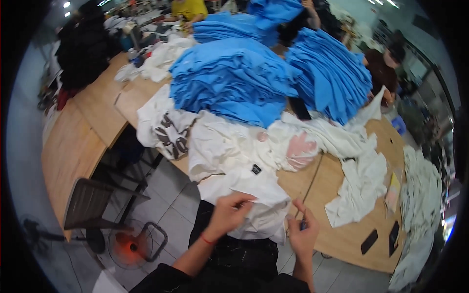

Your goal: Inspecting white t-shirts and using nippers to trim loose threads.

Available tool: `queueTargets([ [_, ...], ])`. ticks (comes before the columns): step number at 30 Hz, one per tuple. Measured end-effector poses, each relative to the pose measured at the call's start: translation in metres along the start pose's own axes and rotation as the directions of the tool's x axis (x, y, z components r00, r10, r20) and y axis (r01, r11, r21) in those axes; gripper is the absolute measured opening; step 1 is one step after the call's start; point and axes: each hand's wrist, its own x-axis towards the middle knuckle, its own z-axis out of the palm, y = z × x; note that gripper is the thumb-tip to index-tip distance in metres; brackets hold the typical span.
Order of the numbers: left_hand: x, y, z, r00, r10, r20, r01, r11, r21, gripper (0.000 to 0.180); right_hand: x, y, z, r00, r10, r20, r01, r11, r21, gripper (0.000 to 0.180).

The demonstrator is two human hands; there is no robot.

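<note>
A white shirt (244, 190) with a small dark label (256, 169) drapes over the near table edge and down against my lap. My left hand (228, 217) is closed in a pinch on the cloth at the shirt's left side. At the shirt's right edge, my right hand (302, 232) curls around a small blue object (304, 224). Most of that object is hidden in the palm, so its kind does not show. More white garments (359, 188) lie crumpled to the right, and one with a dark print (171, 134) lies to the left.
Tall stacks of folded blue garments (229, 78) cover the table's middle. Two dark flat objects (369, 241) lie near the right edge of the wooden table (337, 239). A chair (90, 202) and a floor fan (131, 246) stand at left. Other people (383, 63) are across the table.
</note>
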Motion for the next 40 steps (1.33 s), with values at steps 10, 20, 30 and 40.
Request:
queueTargets([
  [10,-0.016,0.031,-0.007,0.988,0.095,0.122,-0.090,0.995,-0.049,0.025,0.003,-0.032,0.037,0.937,-0.187,0.295,0.159,0.980,0.117,0.020],
  [20,-0.019,0.037,-0.003,0.972,0.088,0.219,-0.067,0.993,-0.098,0.026,-0.002,-0.024,0.037,0.945,-0.249,0.212,0.239,0.968,0.073,0.012],
  [30,-0.022,0.035,0.002,0.984,0.040,0.174,-0.015,0.989,-0.144,0.022,-0.018,-0.006,0.050,0.905,0.281,0.319,-0.419,0.715,0.560,0.011],
  [40,-0.018,0.046,-0.005,0.961,-0.044,0.274,0.056,0.998,-0.034,0.036,-0.009,0.013,0.037,0.963,-0.078,0.259,0.029,0.982,0.188,0.013],
])
